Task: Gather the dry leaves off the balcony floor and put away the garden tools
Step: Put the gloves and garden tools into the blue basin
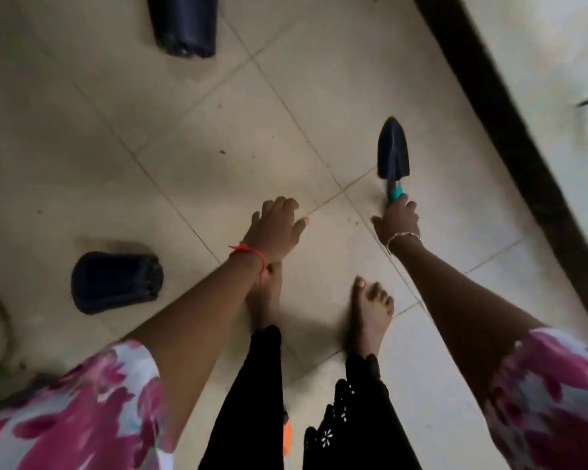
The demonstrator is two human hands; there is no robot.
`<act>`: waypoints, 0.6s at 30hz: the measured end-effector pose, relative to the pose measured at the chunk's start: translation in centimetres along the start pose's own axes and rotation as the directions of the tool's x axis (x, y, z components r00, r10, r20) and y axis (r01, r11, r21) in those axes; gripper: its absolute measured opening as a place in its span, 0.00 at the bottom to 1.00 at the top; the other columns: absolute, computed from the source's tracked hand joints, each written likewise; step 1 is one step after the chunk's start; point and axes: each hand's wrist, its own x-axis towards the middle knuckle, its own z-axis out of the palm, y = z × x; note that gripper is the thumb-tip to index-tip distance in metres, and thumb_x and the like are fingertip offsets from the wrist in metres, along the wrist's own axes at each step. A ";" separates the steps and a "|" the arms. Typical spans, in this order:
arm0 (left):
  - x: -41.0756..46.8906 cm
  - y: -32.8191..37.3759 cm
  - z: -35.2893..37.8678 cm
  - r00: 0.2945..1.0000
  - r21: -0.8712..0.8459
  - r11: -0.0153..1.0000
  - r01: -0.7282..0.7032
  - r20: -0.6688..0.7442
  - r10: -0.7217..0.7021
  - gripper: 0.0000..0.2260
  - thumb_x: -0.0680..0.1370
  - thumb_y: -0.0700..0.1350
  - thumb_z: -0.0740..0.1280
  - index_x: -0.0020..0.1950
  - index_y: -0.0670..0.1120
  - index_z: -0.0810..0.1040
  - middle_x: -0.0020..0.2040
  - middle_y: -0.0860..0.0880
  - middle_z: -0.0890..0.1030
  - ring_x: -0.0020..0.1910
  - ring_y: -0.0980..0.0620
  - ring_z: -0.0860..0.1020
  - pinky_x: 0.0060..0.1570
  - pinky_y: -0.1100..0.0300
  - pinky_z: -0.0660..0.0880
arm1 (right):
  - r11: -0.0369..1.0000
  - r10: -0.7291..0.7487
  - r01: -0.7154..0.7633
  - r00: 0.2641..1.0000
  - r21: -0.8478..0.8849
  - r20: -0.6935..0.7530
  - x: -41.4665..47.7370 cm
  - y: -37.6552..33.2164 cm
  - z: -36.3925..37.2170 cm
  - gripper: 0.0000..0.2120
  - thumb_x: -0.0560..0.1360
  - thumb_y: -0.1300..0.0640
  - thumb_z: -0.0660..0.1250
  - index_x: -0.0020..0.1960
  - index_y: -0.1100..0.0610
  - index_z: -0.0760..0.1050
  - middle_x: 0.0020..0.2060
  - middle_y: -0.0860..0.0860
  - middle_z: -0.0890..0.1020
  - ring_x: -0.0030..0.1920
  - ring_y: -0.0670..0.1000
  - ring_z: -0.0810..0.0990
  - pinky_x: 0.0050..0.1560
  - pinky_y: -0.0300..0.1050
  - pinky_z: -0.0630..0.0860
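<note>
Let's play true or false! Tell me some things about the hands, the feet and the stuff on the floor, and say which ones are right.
1. The right hand grips a small garden trowel with a dark blade and teal handle. True.
2. The left hand holds a bunch of dry leaves. False: it holds nothing, and its fingers are loosely spread.
3. A dark ribbed pot sits on the pale tiled floor on the person's left side. True.
4. The person wears shoes. False: both feet are bare on the tiles.
5. The trowel's blade points back at the feet. False: it points away from them.
</note>
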 end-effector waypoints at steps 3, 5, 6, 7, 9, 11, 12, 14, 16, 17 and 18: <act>1.6 -0.3 0.8 1.000 -0.051 0.999 -0.009 -0.019 0.008 0.17 0.82 0.49 0.57 0.67 0.41 0.68 0.65 0.42 0.70 0.66 0.42 0.65 0.62 0.49 0.65 | 0.997 0.064 -0.061 0.996 0.037 -0.069 2.1 0.0 0.7 0.28 0.76 0.60 0.65 0.71 0.64 0.55 0.67 0.61 0.63 0.66 0.62 0.65 0.61 0.57 0.69; 2.1 -0.2 1.1 1.000 -0.109 0.994 0.002 -0.030 -0.006 0.17 0.82 0.49 0.57 0.67 0.41 0.68 0.66 0.42 0.70 0.66 0.42 0.65 0.61 0.49 0.65 | 0.992 0.110 -0.107 0.993 0.062 -0.042 3.0 0.0 1.4 0.26 0.77 0.62 0.62 0.71 0.63 0.55 0.67 0.60 0.63 0.66 0.62 0.65 0.62 0.57 0.68; 2.2 -0.1 1.2 0.999 -0.139 0.990 0.007 -0.033 -0.012 0.18 0.82 0.49 0.57 0.68 0.41 0.67 0.66 0.43 0.70 0.67 0.43 0.65 0.61 0.49 0.66 | 0.991 0.122 -0.121 0.992 0.064 -0.025 3.2 0.0 1.9 0.23 0.78 0.63 0.59 0.71 0.62 0.55 0.67 0.60 0.64 0.66 0.63 0.66 0.62 0.58 0.67; 2.3 0.1 1.4 0.999 -0.163 0.987 0.004 -0.038 -0.010 0.18 0.82 0.48 0.57 0.68 0.41 0.67 0.66 0.43 0.70 0.67 0.43 0.64 0.62 0.49 0.66 | 0.990 0.128 -0.127 0.992 0.055 -0.014 3.3 0.0 2.2 0.21 0.79 0.63 0.56 0.70 0.62 0.56 0.66 0.61 0.67 0.64 0.63 0.68 0.61 0.58 0.68; 1.9 0.3 1.5 1.000 -0.205 0.979 0.003 -0.030 -0.009 0.18 0.82 0.48 0.57 0.68 0.41 0.67 0.67 0.43 0.69 0.67 0.44 0.64 0.63 0.49 0.66 | 0.991 0.128 -0.129 0.992 0.048 0.020 2.9 -0.1 3.0 0.19 0.79 0.63 0.53 0.69 0.63 0.57 0.63 0.61 0.70 0.62 0.63 0.71 0.60 0.57 0.69; 1.2 0.6 1.2 0.999 -0.245 0.969 0.017 -0.035 -0.026 0.17 0.82 0.48 0.57 0.68 0.41 0.67 0.67 0.44 0.69 0.67 0.45 0.64 0.64 0.49 0.66 | 0.992 0.114 -0.117 0.991 0.049 0.065 2.0 -0.1 3.2 0.19 0.78 0.65 0.56 0.68 0.64 0.59 0.64 0.61 0.70 0.64 0.62 0.71 0.61 0.53 0.69; 0.6 0.9 1.0 0.998 -0.256 0.966 0.035 -0.035 -0.046 0.17 0.82 0.48 0.57 0.67 0.41 0.68 0.67 0.44 0.70 0.67 0.45 0.64 0.64 0.49 0.66 | 0.992 0.109 -0.115 0.990 0.050 0.094 1.0 0.1 2.9 0.19 0.78 0.65 0.58 0.67 0.65 0.60 0.64 0.61 0.70 0.65 0.61 0.70 0.62 0.51 0.68; -0.3 1.6 0.6 0.996 -0.262 0.963 0.065 -0.045 -0.079 0.17 0.82 0.48 0.57 0.67 0.40 0.68 0.66 0.43 0.70 0.66 0.44 0.65 0.63 0.48 0.66 | 0.994 0.085 -0.093 0.987 0.056 0.134 -1.1 0.2 2.2 0.19 0.77 0.65 0.60 0.66 0.65 0.62 0.64 0.61 0.70 0.66 0.60 0.69 0.62 0.48 0.67; -1.5 3.4 -0.2 0.992 -0.276 0.956 0.096 -0.047 -0.114 0.17 0.82 0.48 0.57 0.66 0.40 0.69 0.66 0.42 0.70 0.66 0.42 0.65 0.63 0.47 0.66 | 0.992 0.064 -0.080 0.985 0.098 0.159 -3.6 0.6 0.5 0.19 0.76 0.65 0.60 0.65 0.65 0.63 0.64 0.61 0.70 0.65 0.59 0.70 0.62 0.47 0.68; -2.3 4.9 -0.6 0.991 -0.286 0.952 0.107 -0.050 -0.127 0.17 0.82 0.48 0.57 0.66 0.40 0.69 0.66 0.41 0.70 0.66 0.42 0.65 0.63 0.47 0.66 | 0.990 0.053 -0.073 0.986 0.122 0.159 -4.9 0.9 -0.8 0.19 0.76 0.66 0.60 0.65 0.64 0.63 0.63 0.60 0.70 0.64 0.59 0.70 0.61 0.47 0.68; -2.9 6.2 -1.0 0.989 -0.295 0.949 0.116 -0.056 -0.138 0.17 0.82 0.47 0.57 0.66 0.39 0.69 0.66 0.41 0.70 0.66 0.41 0.65 0.63 0.47 0.66 | 0.989 0.036 -0.058 0.987 0.134 0.156 -6.0 1.1 -1.9 0.18 0.76 0.66 0.60 0.65 0.64 0.64 0.63 0.60 0.71 0.64 0.59 0.71 0.61 0.47 0.69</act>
